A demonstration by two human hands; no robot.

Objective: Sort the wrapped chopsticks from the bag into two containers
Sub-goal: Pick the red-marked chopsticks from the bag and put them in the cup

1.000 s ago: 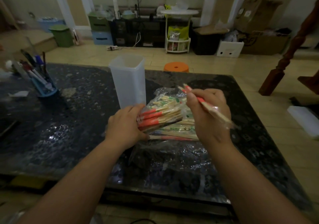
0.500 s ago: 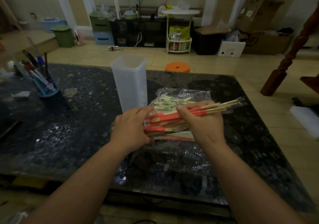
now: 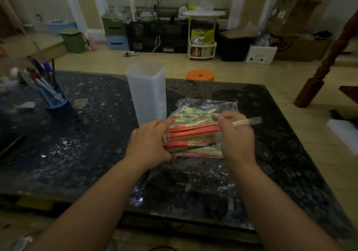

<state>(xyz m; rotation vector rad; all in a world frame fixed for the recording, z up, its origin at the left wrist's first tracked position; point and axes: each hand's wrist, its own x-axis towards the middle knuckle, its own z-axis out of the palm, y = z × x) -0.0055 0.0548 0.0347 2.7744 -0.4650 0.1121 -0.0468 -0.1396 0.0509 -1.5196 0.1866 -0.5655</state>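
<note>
The red-wrapped chopsticks point(image 3: 193, 133) lay as a bundle above the clear plastic bag point(image 3: 208, 103), near the middle of the dark stone table point(image 3: 77, 134). The left hand point(image 3: 149, 144) gripped the bundle's left end, fingers curled over the top and thumb beneath. The right hand point(image 3: 237, 140) pinched one wrapped pair point(image 3: 242, 122) between thumb and fingertips at the top of the bundle; that pair's pale tips and clear wrapper end stuck out to the right. Green-printed chopsticks point(image 3: 193, 113) lay inside the bag, behind the bundle, and more packets lay beneath it. A tall translucent container point(image 3: 147, 94) stood upright just behind the left hand, touching or nearly touching the bag's left edge. A blue pen holder point(image 3: 55, 99) stood well apart at the table's left. An orange stool point(image 3: 200, 75) sat on the floor beyond the far edge.
</note>
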